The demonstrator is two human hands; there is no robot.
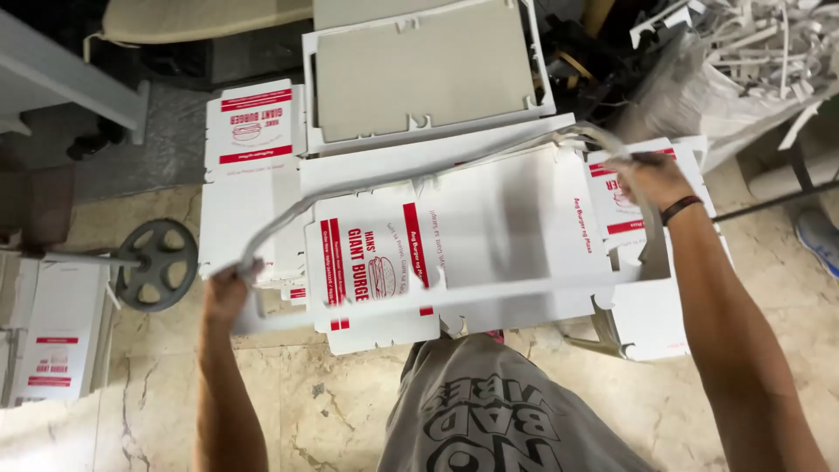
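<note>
Both my hands grip a thin white cardboard trim frame [454,297], blurred, that loops around a die-cut box blank [489,227]. The blank is white with red stripes and a burger picture, and lies flat on a stack in front of me. My left hand [229,293] is shut on the frame's left corner. My right hand [651,179], with a dark wristband, is shut on the frame's far right corner, above another printed blank [616,201].
A grey-backed cut sheet [419,74] lies beyond the stack, with printed blanks [253,127] to its left. White cardboard scrap [760,44] is heaped at the top right. A metal handwheel [157,262] and another stack of blanks [52,350] stand at the left. A person's shoe [821,236] shows at the right.
</note>
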